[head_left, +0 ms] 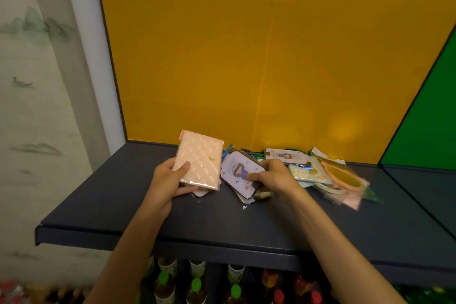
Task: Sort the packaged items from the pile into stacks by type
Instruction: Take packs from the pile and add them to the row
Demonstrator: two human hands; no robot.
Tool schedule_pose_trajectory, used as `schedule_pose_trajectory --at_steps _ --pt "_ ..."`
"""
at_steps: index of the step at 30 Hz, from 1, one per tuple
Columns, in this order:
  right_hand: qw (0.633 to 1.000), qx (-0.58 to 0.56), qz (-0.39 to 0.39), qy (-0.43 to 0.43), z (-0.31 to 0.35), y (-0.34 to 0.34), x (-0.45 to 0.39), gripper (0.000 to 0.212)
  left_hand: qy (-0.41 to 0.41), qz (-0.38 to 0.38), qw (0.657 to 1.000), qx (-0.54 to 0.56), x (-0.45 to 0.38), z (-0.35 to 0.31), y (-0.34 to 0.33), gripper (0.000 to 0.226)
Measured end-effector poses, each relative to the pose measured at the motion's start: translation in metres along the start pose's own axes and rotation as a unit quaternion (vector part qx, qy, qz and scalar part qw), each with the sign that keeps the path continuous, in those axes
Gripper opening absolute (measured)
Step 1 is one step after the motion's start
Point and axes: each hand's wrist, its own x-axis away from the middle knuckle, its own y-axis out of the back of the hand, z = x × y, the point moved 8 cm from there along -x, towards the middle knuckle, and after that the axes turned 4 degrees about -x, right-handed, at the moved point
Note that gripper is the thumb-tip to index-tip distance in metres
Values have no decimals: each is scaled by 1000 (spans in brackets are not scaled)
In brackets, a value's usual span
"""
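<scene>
Two bare hands work over a dark grey shelf [98, 207] backed by a yellow panel [246, 57], with a green panel [429, 126] to the right of it. The left hand [167, 180] holds a peach quilted packet [199, 159] tilted up off the shelf, thumb pressed on its front face and fingers [187, 190] curled under its lower edge; a clear-wrapped item lies on the shelf just beneath that packet, mostly hidden. Just right of the peach packet, the right hand [274, 175] pinches a lilac card packet with a cartoon figure [240, 173], thumb on its face and the other fingers wrapped over its far edge; this packet sits atop a few more flat packets whose clear wrapping pokes out toward the shelf's front edge. Further right of the peach packet, the pile [328, 175] of remaining packaged items lies loose on the shelf near the yellow panel: another lilac cartoon card [286, 155], a pale green one [308, 173], and an orange-rimmed oval piece in a clear sleeve [343, 175], all overlapping. Below the shelf, drink bottles with green caps [196, 285] and red caps [278, 295] stand in rows. A wall hanging with a painted landscape [32, 106] fills the space left of the shelf.
</scene>
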Motion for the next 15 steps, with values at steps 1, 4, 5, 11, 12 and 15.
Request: schedule_pose_trajectory --at_steps 1,4,5,11,12,15 --pt "1000 -23 -6 0 -2 6 4 24 -2 8 1000 6 0 -2 -8 20" --pt "989 -145 -27 -7 -8 33 21 20 -5 37 999 9 3 -6 -36 26" --pt "982 -186 -43 -8 -10 46 26 19 -4 48 999 8 4 -6 -48 26" --pt "931 -332 -149 -9 -42 149 63 17 -5 119 993 18 28 -4 -140 26" --pt "928 -334 -164 -1 -50 167 72 16 -5 132 991 19 34 -3 -158 26" --pt "919 -344 -191 22 -75 218 100 15 -4 172 985 18 58 2 -214 23"
